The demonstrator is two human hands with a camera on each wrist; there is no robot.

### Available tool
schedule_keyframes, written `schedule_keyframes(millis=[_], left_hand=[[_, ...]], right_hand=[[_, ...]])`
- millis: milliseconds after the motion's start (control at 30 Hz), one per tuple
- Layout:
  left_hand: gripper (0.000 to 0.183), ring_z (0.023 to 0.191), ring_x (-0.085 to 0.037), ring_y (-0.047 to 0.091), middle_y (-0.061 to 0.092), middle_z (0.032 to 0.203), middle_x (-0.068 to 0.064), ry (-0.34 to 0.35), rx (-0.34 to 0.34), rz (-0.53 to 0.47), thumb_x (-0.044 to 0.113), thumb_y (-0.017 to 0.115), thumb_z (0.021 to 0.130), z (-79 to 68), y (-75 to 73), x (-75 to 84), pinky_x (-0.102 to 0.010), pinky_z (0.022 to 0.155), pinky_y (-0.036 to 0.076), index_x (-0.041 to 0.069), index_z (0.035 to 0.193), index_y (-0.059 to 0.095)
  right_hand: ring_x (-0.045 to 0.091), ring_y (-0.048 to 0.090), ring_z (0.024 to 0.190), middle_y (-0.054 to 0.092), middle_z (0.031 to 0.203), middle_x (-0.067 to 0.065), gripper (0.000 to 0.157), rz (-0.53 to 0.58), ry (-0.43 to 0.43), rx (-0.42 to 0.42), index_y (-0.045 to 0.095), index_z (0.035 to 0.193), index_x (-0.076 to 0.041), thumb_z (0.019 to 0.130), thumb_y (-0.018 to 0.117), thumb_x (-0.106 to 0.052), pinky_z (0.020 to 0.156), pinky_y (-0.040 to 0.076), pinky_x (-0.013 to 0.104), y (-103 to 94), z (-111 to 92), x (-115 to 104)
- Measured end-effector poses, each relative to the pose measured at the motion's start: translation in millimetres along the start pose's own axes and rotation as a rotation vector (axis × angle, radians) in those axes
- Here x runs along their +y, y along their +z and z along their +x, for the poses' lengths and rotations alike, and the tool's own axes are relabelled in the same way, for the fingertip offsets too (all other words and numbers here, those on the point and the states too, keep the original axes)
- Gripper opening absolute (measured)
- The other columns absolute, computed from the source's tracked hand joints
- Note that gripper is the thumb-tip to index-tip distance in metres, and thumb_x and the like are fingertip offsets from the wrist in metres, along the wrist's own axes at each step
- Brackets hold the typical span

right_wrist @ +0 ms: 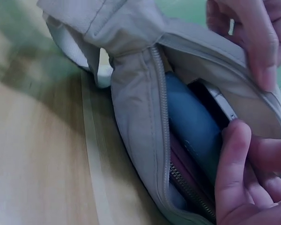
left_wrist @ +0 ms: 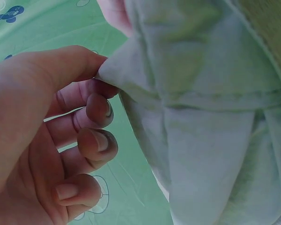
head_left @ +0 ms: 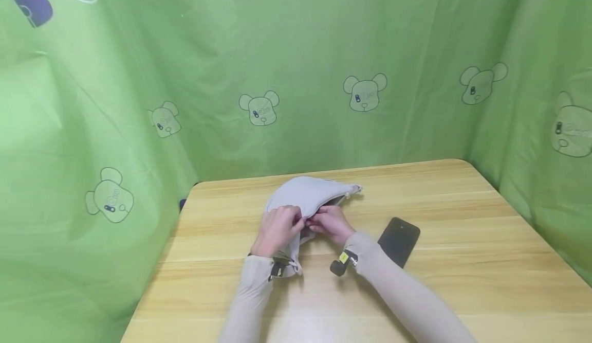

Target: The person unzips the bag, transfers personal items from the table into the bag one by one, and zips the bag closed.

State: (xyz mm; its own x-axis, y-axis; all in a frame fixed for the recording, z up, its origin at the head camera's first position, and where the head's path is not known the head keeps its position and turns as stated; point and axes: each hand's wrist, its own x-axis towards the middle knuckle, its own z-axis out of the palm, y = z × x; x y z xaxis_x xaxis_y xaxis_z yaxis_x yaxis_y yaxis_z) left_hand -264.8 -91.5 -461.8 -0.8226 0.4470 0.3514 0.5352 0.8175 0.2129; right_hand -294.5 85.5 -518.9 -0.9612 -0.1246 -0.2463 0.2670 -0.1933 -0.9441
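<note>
A pale grey zippered bag (head_left: pixel 302 191) lies on the table with its mouth unzipped. My left hand (head_left: pixel 279 227) pinches the edge of the opening between thumb and forefinger; the other fingers curl loosely in the left wrist view. My right hand (head_left: pixel 332 223) reaches into the opening. Inside, the right wrist view shows a dark blue case (right_wrist: pixel 189 117), a maroon pouch with a metal zip (right_wrist: pixel 187 171), and a flat black slab with a silver edge (right_wrist: pixel 214 102). My right fingers (right_wrist: pixel 236 140) pinch the near end of that slab, whose lower part is hidden.
On the wooden table (head_left: pixel 462 219), a black phone (head_left: pixel 399 240) lies right of the bag, partly covered by my right forearm. A strap (right_wrist: pixel 70 47) hangs from the bag's end. Green curtains (head_left: pixel 305 75) printed with bear heads surround the table.
</note>
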Motion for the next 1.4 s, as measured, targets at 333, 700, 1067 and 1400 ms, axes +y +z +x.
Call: schedule_keyframes(millis=[333, 700, 1067, 1400], left_hand=[[0.02, 0.064, -0.009, 0.058, 0.068, 0.072, 0.008, -0.013, -0.007, 0.006, 0.027, 0.072, 0.095, 0.3, 1.2, 0.9, -0.024, 0.056, 0.041, 0.02, 0.077, 0.068], [0.018, 0.064, -0.009, 0.058, 0.068, 0.071, 0.008, -0.018, -0.024, 0.002, 0.028, 0.072, 0.094, -0.2, 3.5, -1.2, -0.025, 0.057, 0.042, 0.02, 0.077, 0.069], [0.022, 0.062, -0.008, 0.055, 0.067, 0.071, 0.008, -0.016, -0.03, -0.013, 0.031, 0.072, 0.095, -0.4, 3.0, -1.4, -0.024, 0.057, 0.042, 0.02, 0.076, 0.069], [0.02, 0.062, -0.008, 0.055, 0.067, 0.071, 0.008, -0.013, -0.033, -0.019, 0.03, 0.072, 0.095, -1.3, 4.0, -0.7, -0.024, 0.057, 0.043, 0.019, 0.078, 0.07]], right_hand=[[0.008, 0.067, 0.053, 0.071, 0.062, 0.002, 0.023, -0.032, 0.03, 0.094, 0.064, 0.11, 0.012, 0.091, 0.051, 0.01, 0.05, 0.054, 0.018, 6.2, 8, -1], [0.004, 0.061, 0.052, 0.072, 0.067, 0.0, 0.021, -0.107, 0.02, 0.047, 0.065, 0.111, 0.011, 0.092, 0.059, 0.004, 0.048, 0.048, 0.016, -8.3, 8, 7], [0.007, 0.059, 0.064, 0.074, 0.086, 0.008, 0.034, -0.345, -0.043, 0.031, 0.067, 0.118, 0.005, 0.096, 0.072, -0.02, 0.055, 0.049, 0.019, -61.1, -14, -13], [0.009, 0.06, 0.073, 0.068, 0.082, -0.007, 0.042, -0.503, -0.081, 0.131, 0.067, 0.124, 0.002, 0.096, 0.072, -0.029, 0.063, 0.053, 0.025, -103.0, -52, -44]])
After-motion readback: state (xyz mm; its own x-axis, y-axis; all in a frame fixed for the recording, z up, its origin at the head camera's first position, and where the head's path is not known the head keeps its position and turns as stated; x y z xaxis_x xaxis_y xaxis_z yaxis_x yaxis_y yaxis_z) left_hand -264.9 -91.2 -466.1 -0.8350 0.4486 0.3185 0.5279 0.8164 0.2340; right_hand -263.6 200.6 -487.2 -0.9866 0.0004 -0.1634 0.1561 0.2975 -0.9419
